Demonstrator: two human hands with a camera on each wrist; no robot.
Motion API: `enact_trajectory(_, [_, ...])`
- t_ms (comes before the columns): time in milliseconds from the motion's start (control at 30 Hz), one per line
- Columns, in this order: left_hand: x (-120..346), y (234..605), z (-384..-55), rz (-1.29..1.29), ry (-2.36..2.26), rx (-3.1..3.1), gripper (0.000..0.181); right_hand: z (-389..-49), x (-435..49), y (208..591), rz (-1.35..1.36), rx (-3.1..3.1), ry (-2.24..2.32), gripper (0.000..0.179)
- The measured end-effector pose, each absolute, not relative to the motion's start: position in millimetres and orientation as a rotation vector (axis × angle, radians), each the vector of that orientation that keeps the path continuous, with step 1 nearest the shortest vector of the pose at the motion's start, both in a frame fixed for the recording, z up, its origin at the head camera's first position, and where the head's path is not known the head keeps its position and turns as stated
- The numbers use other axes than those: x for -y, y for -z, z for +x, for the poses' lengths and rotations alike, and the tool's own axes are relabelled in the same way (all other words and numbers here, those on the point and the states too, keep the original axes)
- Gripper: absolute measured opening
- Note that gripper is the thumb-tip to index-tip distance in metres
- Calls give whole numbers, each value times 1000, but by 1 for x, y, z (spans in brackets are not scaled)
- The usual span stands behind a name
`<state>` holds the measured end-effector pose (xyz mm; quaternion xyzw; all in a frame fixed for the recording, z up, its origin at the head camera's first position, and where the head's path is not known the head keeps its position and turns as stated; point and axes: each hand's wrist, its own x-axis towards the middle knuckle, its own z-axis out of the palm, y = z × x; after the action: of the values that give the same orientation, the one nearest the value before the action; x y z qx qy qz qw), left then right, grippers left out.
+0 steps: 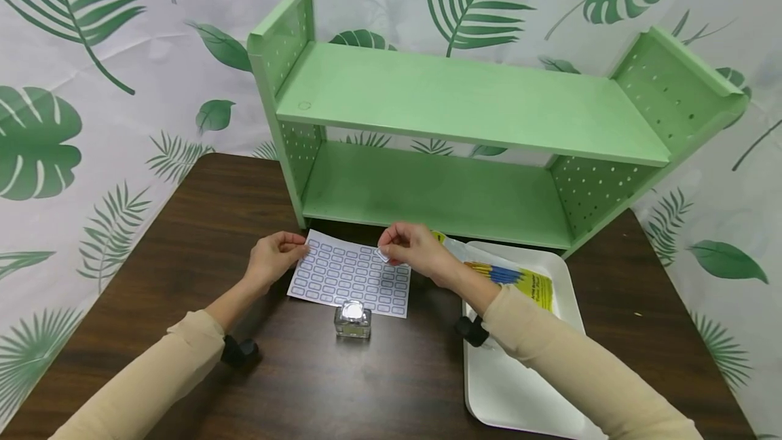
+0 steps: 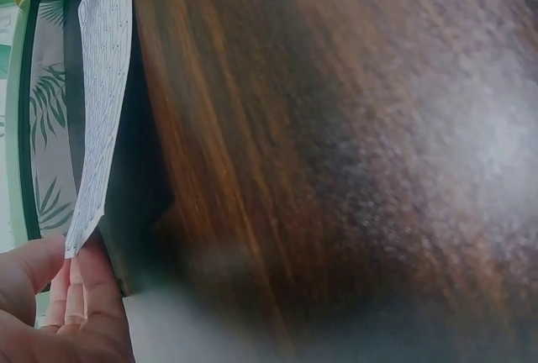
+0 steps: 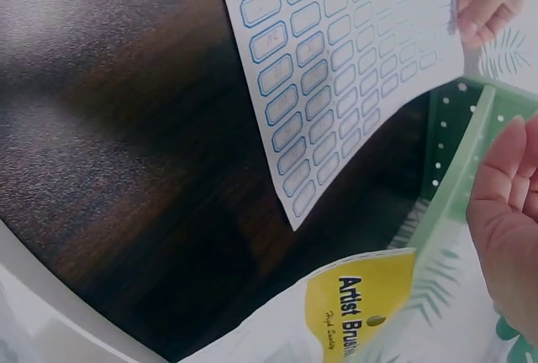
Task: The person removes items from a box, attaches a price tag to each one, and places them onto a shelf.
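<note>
Now left fingers (image 1: 296, 252) pinch thin, gridded paper (image 1: 348, 276), right fingers (image 1: 398, 252) a small white label (image 1: 381, 255). A squarish, glassy block (image 1: 352, 321) stands nearer.

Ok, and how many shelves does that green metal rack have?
2: the upper shelf, and the lower shelf beneath it, just beyond the label sheet. None seems hidden.

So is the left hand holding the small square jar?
No, the left hand pinches the label sheet, while the jar stands on the table.
</note>
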<state>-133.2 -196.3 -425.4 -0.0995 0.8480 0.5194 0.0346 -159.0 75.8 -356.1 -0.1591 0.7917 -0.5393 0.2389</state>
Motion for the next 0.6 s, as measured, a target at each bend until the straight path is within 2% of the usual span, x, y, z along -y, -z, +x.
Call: enact_trajectory(600, [198,427,-132,-291,-1602,-2611,26,-155,-80,357,-434,-2164,1477,11])
